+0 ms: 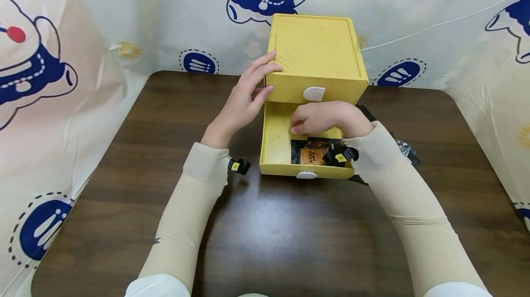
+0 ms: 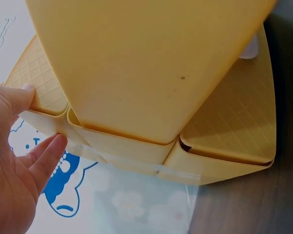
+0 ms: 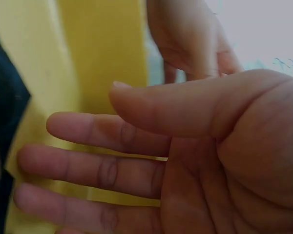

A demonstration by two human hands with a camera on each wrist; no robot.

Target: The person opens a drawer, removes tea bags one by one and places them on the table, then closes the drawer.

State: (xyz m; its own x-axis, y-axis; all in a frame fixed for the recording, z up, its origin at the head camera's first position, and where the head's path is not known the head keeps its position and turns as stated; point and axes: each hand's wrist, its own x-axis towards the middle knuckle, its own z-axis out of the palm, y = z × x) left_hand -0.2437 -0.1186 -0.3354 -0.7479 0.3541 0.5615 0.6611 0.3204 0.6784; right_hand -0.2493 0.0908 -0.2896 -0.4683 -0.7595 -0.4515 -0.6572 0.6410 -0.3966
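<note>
A yellow drawer box [image 1: 314,48] stands at the back of the table with one drawer [image 1: 274,149] pulled out. My left hand [image 1: 242,99] rests against its upper left corner, fingers mostly straight; the left wrist view shows the thumb and fingers beside the upper drawer front [image 2: 44,78]. My right hand [image 1: 320,118] hovers over the pulled-out drawer with nothing in it; its fingers look nearly straight in the right wrist view. Below that hand, dark packets with an orange label [image 1: 312,155] lie in the drawer. My right wrist hides part of them.
Dark, shiny packets [image 1: 407,152] lie on the table right of the box, partly behind my right sleeve. White tabs [image 1: 313,94] mark the drawer fronts. A printed curtain [image 1: 165,20] hangs close behind the box. The brown table [image 1: 265,232] extends in front.
</note>
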